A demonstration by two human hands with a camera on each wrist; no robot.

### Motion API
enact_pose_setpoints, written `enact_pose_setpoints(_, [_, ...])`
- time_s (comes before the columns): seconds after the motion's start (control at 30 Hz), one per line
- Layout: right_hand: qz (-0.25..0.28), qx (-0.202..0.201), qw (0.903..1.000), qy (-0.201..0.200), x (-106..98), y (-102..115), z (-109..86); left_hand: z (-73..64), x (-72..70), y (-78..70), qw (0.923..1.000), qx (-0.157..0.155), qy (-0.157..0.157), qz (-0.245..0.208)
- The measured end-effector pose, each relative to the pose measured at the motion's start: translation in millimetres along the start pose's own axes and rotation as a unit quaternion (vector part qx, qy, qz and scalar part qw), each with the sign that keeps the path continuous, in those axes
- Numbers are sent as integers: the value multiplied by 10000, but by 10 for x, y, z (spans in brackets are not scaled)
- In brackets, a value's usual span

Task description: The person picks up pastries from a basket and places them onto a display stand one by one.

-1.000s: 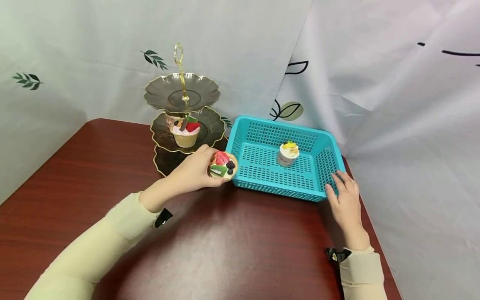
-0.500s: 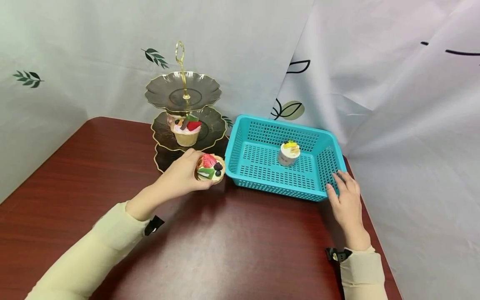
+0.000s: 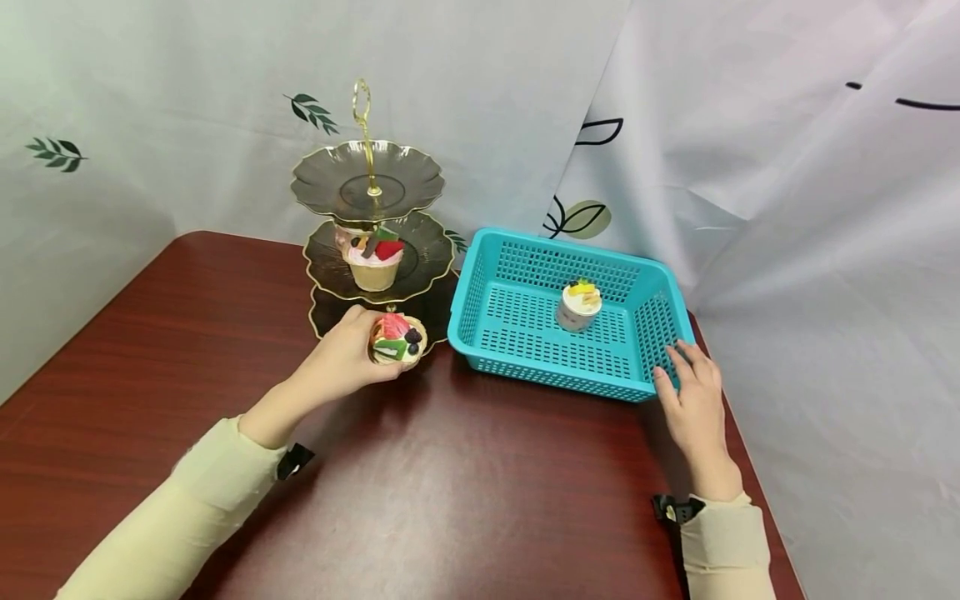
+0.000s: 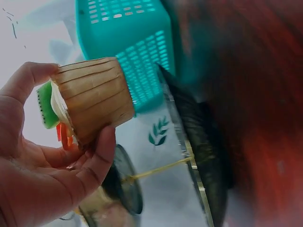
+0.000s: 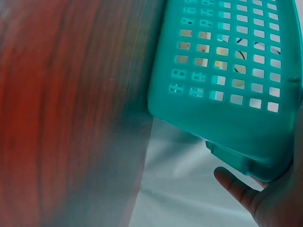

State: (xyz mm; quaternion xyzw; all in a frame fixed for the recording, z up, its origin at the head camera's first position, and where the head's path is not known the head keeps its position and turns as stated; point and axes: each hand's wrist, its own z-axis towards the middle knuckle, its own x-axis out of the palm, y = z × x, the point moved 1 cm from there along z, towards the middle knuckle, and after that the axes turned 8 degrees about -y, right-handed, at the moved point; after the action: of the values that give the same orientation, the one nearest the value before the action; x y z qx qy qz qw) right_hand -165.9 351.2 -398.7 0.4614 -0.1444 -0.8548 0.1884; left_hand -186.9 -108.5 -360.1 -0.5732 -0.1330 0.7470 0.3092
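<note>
My left hand (image 3: pixel 335 360) grips a fruit-topped cupcake (image 3: pixel 399 340) between thumb and fingers, in front of the tiered stand's (image 3: pixel 330 315) lowest plate. Strawberry, kiwi and dark berries show on top. In the left wrist view the cupcake (image 4: pixel 94 97) has a ribbed tan cup, with the thumb and fingertips at its sides. My right hand (image 3: pixel 697 408) rests at the near right corner of a turquoise basket (image 3: pixel 555 385), fingers loosely bent over the rim. In the right wrist view one digit stands apart from the basket wall (image 5: pixel 189 106).
A white dessert cup (image 3: pixel 579 308) with yellow fruit on top stands in the basket. On the stand's middle plate sits a pink-creamed cupcake (image 3: pixel 375 273), with another pinkish dessert partly hidden behind it. The top plate (image 3: pixel 337 179) carries a gold handle. A patterned curtain (image 3: pixel 480 108) hangs behind the table.
My left hand has moved left with the cupcake, away from the basket's left edge toward the front of the stand. The right hand stays at the basket corner.
</note>
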Motion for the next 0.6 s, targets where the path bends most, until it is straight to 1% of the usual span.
enact_pose_setpoints(0.23, [-18, -6, 10000, -22, -4, 2, 6, 50, 79, 133, 9995, -211, -209, -51])
enact_pose_setpoints(0.37, [-30, 8, 10000, -22, -2, 1, 5, 115, 132, 193, 9992, -325, -208, -92])
enact_pose_setpoints(0.5, [-17, 16, 10000, -7, -2, 6, 1, 184, 190, 247, 9992, -323, -200, -138])
enact_pose_setpoints(0.6, [-7, 20, 10000, 3, -2, 11, 0, 231, 221, 278, 9992, -221, -267, -215])
